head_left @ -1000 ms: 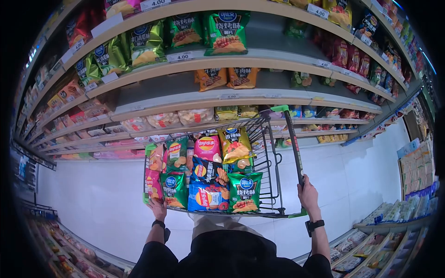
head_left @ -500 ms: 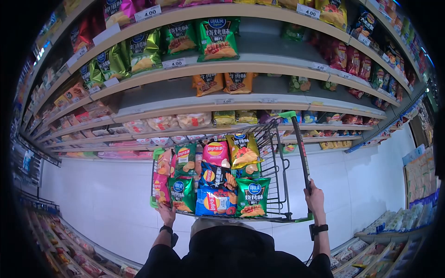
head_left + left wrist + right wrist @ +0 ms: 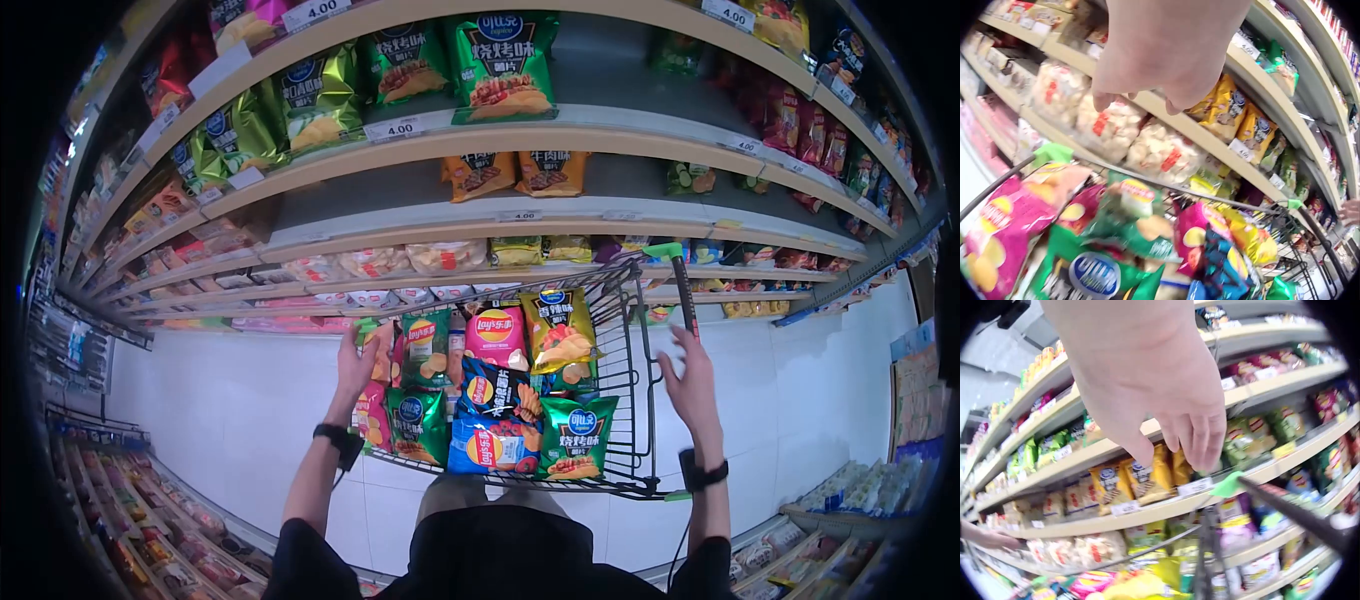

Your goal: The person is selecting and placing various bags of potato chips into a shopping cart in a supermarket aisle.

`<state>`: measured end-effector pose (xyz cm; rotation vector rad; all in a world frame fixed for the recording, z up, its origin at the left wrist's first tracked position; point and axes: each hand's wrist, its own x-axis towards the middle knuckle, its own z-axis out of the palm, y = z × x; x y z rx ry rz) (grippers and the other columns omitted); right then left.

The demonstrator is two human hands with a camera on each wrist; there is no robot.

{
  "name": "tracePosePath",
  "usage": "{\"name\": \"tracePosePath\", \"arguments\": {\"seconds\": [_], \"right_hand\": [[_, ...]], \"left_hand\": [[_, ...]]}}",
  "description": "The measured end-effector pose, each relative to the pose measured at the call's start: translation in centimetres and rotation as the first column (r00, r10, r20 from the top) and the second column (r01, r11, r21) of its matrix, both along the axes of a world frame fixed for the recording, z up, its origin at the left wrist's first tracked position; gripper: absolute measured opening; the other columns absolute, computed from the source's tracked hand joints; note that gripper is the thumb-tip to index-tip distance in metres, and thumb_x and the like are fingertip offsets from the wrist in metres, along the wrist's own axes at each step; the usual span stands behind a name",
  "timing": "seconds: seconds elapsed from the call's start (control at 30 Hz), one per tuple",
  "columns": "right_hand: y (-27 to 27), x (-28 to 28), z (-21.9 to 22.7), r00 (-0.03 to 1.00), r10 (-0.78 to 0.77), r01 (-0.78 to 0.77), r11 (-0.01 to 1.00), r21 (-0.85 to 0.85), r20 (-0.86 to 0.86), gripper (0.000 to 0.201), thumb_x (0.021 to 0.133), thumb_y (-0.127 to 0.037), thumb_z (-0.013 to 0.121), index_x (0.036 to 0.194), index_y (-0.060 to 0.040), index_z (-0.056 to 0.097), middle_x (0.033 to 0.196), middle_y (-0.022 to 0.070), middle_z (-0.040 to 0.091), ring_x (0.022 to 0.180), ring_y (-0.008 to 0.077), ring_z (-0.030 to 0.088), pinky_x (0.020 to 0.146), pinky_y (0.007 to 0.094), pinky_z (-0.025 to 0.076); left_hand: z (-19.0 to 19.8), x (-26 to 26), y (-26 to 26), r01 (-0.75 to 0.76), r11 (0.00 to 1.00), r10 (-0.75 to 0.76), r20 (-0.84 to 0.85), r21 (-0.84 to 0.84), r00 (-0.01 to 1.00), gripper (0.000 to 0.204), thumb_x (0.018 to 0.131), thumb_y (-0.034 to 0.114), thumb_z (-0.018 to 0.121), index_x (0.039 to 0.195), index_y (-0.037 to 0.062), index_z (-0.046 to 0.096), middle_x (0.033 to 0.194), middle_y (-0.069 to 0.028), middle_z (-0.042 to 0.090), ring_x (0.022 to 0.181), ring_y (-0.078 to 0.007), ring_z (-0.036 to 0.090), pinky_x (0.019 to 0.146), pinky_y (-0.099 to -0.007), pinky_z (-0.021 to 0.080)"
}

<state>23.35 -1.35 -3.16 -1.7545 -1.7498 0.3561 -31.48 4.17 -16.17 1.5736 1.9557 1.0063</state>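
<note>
A wire shopping cart [image 3: 663,251] with green corners stands before me, loaded with several bags of chips. Among them are a yellow bag [image 3: 558,335], a pink bag [image 3: 496,340], a blue bag [image 3: 495,447] and a green bag [image 3: 578,440]. My left hand [image 3: 355,370] is raised over the cart's left end, its fingers loose and holding nothing. Off the cart's dark handle [image 3: 684,290], my right hand [image 3: 692,385] is lifted with fingers spread. In the right wrist view this right hand [image 3: 1160,406] hangs bare, its fingertips overlapping the shelf edge.
Beyond the cart rises a long shelf [image 3: 620,140] with price tags. It bears a green chip bag [image 3: 503,68], orange bags [image 3: 550,174] and clear bags of pale snacks [image 3: 1163,150]. White floor [image 3: 240,400] surrounds the cart, and more shelves [image 3: 850,510] stand behind me on both sides.
Both hands have let go of the cart and lifted: the left from its near left corner, the right from the handle. The cart appears farther right in the head view.
</note>
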Motion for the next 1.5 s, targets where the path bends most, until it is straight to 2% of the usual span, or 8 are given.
{"name": "tracePosePath", "arguments": {"seconds": [0.07, 0.23, 0.47, 0.6, 0.8, 1.0, 1.13, 1.5], "right_hand": [[5.8, -4.9, 0.2, 0.946, 0.171, -0.193, 0.980, -0.055, -0.276, 0.041, 0.090, -0.012, 0.064, 0.128, -0.0023, 0.051, 0.119, 0.0177, 0.062, 0.111, 0.0265, 0.061, 0.088, 0.0367, 0.051], [20.9, -14.8, -4.4, 0.875, 0.443, -0.409, 0.892, 0.192, -0.193, 0.047, 0.089, -0.017, 0.061, 0.129, 0.0013, 0.044, 0.120, 0.0261, 0.058, 0.113, 0.0400, 0.056, 0.098, 0.0438, 0.043], [34.5, -22.4, -5.5, 0.987, 0.131, -0.144, 0.977, -0.157, -0.092, 0.058, 0.087, -0.023, 0.064, 0.131, 0.0064, 0.041, 0.110, 0.0346, 0.059, 0.108, 0.0443, 0.058, 0.094, 0.0448, 0.046], [35.9, -24.2, -6.7, 0.979, 0.170, -0.178, 0.982, -0.068, -0.113, 0.055, 0.086, -0.025, 0.064, 0.128, 0.0063, 0.046, 0.101, 0.0342, 0.062, 0.101, 0.0467, 0.059, 0.091, 0.0463, 0.047], [35.2, -21.9, -7.5, 0.959, 0.184, -0.164, 0.980, 0.109, -0.215, 0.042, 0.086, -0.019, 0.064, 0.120, 0.0048, 0.056, 0.107, 0.0266, 0.066, 0.097, 0.0318, 0.067, 0.085, 0.0381, 0.052], [36.0, -12.8, -8.9, 0.926, -0.245, 0.361, 0.796, 0.486, -0.287, 0.061, 0.075, -0.012, 0.075, 0.126, 0.0020, 0.044, 0.111, 0.0180, 0.062, 0.100, 0.0265, 0.063, 0.088, 0.0351, 0.050], [37.0, -11.6, -7.3, 0.838, 0.079, -0.063, 0.997, 0.048, -0.540, 0.095, 0.065, -0.017, 0.087, 0.135, 0.0053, 0.026, 0.127, 0.0202, 0.053, 0.117, 0.0259, 0.054, 0.099, 0.0336, 0.044], [39.2, -12.3, -9.0, 0.938, 0.154, -0.126, 0.986, 0.110, -0.311, 0.108, 0.068, -0.038, 0.086, 0.140, 0.0066, 0.018, 0.131, 0.0221, 0.051, 0.117, 0.0301, 0.056, 0.098, 0.0337, 0.044]], "left_hand": [[2.3, 2.2, 6.3, 0.105, 0.994, -0.105, -0.012, 0.036, 0.994, 0.064, 0.089, 0.032, 0.066, 0.134, -0.0071, 0.044, 0.132, -0.0280, 0.052, 0.125, -0.0362, 0.050, 0.103, -0.0401, 0.041], [6.0, 7.8, 20.2, 0.233, 0.968, -0.237, 0.038, 0.096, 0.971, 0.077, 0.087, 0.042, 0.065, 0.137, -0.0101, 0.037, 0.139, -0.0305, 0.044, 0.133, -0.0373, 0.042, 0.109, -0.0405, 0.036], [8.1, 11.0, 31.1, 0.316, 0.942, -0.335, -0.273, -0.111, 0.902, 0.110, 0.071, 0.067, 0.068, 0.139, -0.0110, 0.030, 0.120, -0.0335, 0.057, 0.122, -0.0350, 0.053, 0.101, -0.0365, 0.043], [4.5, 11.0, 36.4, 0.409, 0.893, -0.446, -0.240, -0.189, 0.862, 0.099, 0.067, 0.063, 0.074, 0.130, -0.0069, 0.044, 0.115, -0.0246, 0.063, 0.108, -0.0325, 0.062, 0.089, -0.0336, 0.050], [5.9, 10.5, 37.2, 0.625, 0.777, -0.627, 0.183, 0.076, 0.758, 0.062, 0.069, 0.034, 0.086, 0.112, -0.0026, 0.060, 0.108, -0.0143, 0.068, 0.097, -0.0201, 0.066, 0.085, -0.0288, 0.053], [8.7, 10.9, 35.9, 0.569, 0.822, -0.558, 0.209, 0.006, 0.803, 0.074, 0.067, 0.043, 0.086, 0.120, -0.0001, 0.056, 0.106, -0.0155, 0.067, 0.095, -0.0187, 0.066, 0.084, -0.0282, 0.053], [7.8, 11.1, 36.3, 0.416, 0.908, -0.416, -0.002, 0.043, 0.909, 0.078, 0.065, 0.052, 0.084, 0.118, 0.0016, 0.059, 0.104, -0.0132, 0.068, 0.093, -0.0183, 0.067, 0.079, -0.0281, 0.055], [9.4, 12.1, 35.2, 0.462, 0.883, -0.459, 0.056, -0.085, 0.887, 0.088, 0.067, 0.051, 0.084, 0.129, 0.0003, 0.048, 0.115, -0.0159, 0.064, 0.105, -0.0213, 0.064, 0.091, -0.0302, 0.050]]}}
